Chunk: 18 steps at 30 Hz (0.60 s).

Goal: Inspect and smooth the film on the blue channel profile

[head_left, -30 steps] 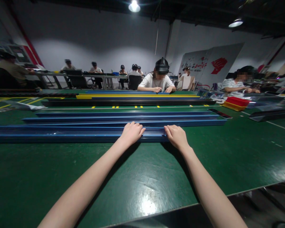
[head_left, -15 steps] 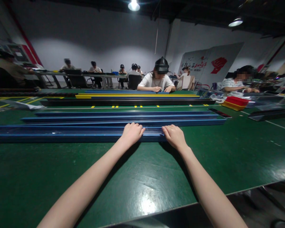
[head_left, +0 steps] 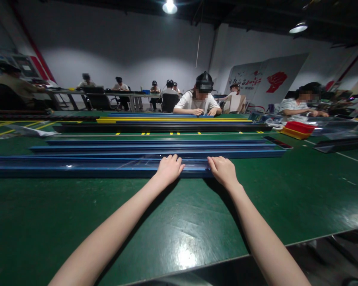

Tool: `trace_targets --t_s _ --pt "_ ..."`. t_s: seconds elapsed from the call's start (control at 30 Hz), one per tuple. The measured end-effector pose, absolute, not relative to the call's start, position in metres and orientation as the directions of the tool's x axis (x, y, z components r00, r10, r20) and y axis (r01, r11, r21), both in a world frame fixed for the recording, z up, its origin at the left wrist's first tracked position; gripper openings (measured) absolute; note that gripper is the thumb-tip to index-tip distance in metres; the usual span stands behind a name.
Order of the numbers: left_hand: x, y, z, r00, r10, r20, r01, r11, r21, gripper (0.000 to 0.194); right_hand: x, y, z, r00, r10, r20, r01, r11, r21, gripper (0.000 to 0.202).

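Note:
A long blue channel-shaped strip (head_left: 92,173) lies lengthwise on the green table, running out past the left edge of the view. My left hand (head_left: 170,170) is closed over it near its right end, with the fingers bent over the far edge. At the right end, my right hand (head_left: 223,171) grips the same strip, fingers curled and thumb toward the left hand. Something clear and shiny, perhaps a film (head_left: 137,163), shows in the channel left of my left hand. Both palms hide what lies beneath them.
Just behind lie more blue strips (head_left: 107,149), then a black strip (head_left: 161,127) and a yellow one (head_left: 173,120). A phone (head_left: 277,142) and stacked red and yellow bins (head_left: 298,130) are at the right. A co-worker (head_left: 198,101) sits opposite. The table's near edge (head_left: 214,262) slants up rightward.
Both my hands have shifted slightly to the right, keeping their hold on the strip. The clear shine in the channel left of my left hand shows more now.

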<state>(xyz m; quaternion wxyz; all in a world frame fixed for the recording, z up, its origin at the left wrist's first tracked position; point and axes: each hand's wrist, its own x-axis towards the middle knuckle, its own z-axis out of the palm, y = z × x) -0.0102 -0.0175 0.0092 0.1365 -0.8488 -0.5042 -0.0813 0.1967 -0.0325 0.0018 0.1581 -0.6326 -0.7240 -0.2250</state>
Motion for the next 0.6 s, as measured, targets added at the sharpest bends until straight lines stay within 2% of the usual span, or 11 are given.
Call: trace_targets --t_s 0.27,0.6 --pt "-0.0049 -0.0192 0.0058 0.510 0.807 0.299 0.859 -0.495 -0.128 0.037 0.2006 -0.0335 0.0033 -0.111 0.846 0.521 0.989 0.044 0.139 0.045" --pt "-0.0020 -0.0213 0.0048 0.516 0.793 0.324 0.855 -0.502 -0.131 0.038 0.1943 -0.0326 0.0011 -0.187 0.850 0.492 0.982 0.145 0.124 0.041"
